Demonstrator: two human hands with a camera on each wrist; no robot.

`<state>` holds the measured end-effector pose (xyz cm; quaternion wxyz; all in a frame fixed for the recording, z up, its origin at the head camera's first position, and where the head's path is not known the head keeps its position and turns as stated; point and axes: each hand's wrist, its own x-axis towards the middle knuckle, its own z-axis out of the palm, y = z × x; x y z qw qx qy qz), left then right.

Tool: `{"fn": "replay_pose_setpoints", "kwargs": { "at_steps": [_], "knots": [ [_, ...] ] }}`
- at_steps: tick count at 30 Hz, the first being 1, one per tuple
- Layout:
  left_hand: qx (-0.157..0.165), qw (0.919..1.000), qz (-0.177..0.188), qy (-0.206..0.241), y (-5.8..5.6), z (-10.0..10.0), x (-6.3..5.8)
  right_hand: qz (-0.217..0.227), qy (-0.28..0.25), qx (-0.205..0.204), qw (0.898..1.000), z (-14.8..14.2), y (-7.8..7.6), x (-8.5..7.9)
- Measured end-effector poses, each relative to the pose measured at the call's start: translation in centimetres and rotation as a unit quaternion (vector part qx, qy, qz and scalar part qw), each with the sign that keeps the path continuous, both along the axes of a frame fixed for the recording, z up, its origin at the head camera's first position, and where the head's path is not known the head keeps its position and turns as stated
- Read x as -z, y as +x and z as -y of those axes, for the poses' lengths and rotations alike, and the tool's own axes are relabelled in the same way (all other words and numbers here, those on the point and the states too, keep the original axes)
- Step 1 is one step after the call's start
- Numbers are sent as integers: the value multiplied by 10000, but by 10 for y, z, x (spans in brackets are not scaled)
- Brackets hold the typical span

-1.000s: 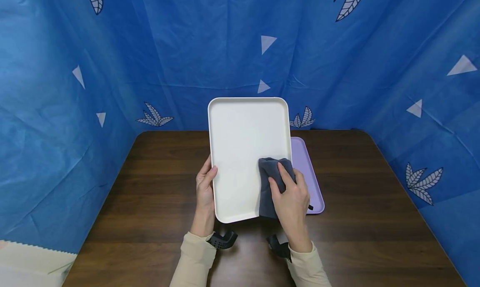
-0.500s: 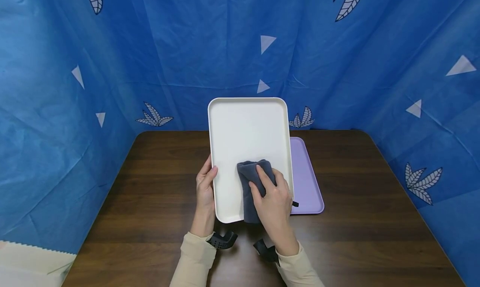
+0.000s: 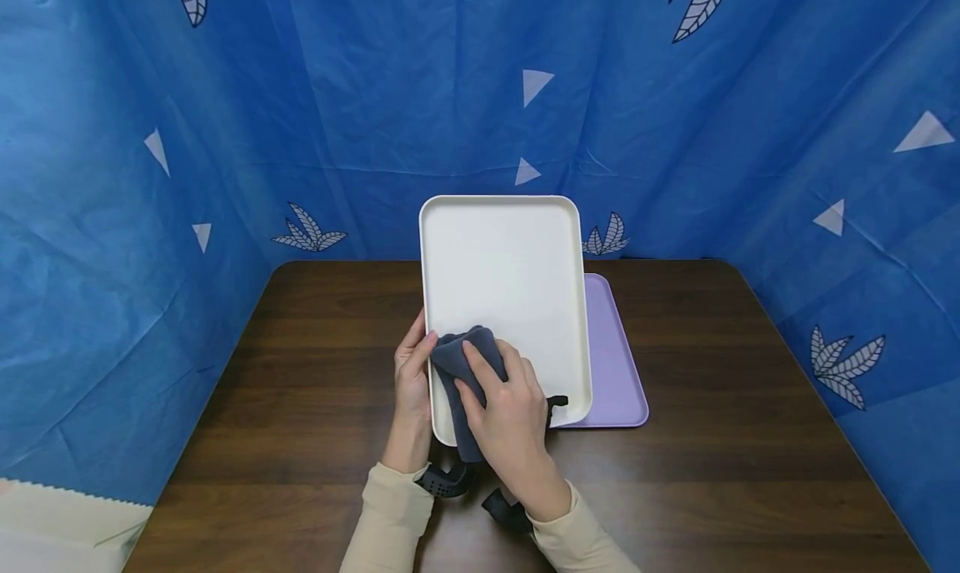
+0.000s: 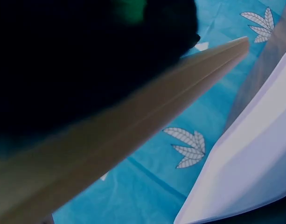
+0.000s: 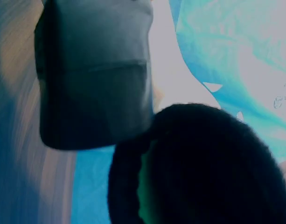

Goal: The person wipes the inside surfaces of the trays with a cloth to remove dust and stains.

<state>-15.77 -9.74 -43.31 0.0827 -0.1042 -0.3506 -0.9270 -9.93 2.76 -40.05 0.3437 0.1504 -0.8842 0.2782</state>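
Note:
A white rectangular tray [image 3: 502, 265] is held up at a tilt over the table in the head view. My left hand [image 3: 411, 381] grips its left edge, thumb on the rim and the other fingers behind. A dark grey folded cloth [image 3: 457, 361] lies against the tray's lower left part, beside the left thumb. My right hand [image 3: 510, 411] holds this cloth with fingers bent over it and presses it to the tray's face. Part of the cloth hangs past the bottom rim. In the right wrist view the folded cloth [image 5: 94, 88] fills the upper left; the fingers are hidden there.
A purple tray [image 3: 617, 361] lies on the brown wooden table [image 3: 330, 356], partly hidden behind the white tray. Blue patterned curtain [image 3: 360, 98] surrounds the back and sides. Both wrists wear black camera mounts, with a short black tab [image 3: 557, 401] beside the right hand.
My right hand has slid the cloth leftward across the lower part of the white tray, from its right edge to its left edge. The left hand and the tray have stayed nearly still.

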Motion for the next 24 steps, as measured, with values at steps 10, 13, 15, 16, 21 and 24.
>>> {"fn": "replay_pose_setpoints", "kwargs": {
  "at_steps": [10,13,15,16,21,24],
  "knots": [
    [5,9999,78,64,1,-1,-1,-49,-26,32,10000,-1,0,3],
    [18,9999,92,58,2,-2,-2,-53,-69,41,10000,-3,1,3],
    [12,9999,115,32,2,-3,-2,-25,-87,48,9999,-5,1,4],
    [-4,9999,129,22,2,-3,-3,-6,-96,50,9999,-6,1,3],
    [-11,9998,170,53,2,-2,-3,56,-169,141,9997,-12,1,4],
    [20,9998,137,123,2,-1,-4,96,-218,244,9994,-17,0,7]
  ]
}}
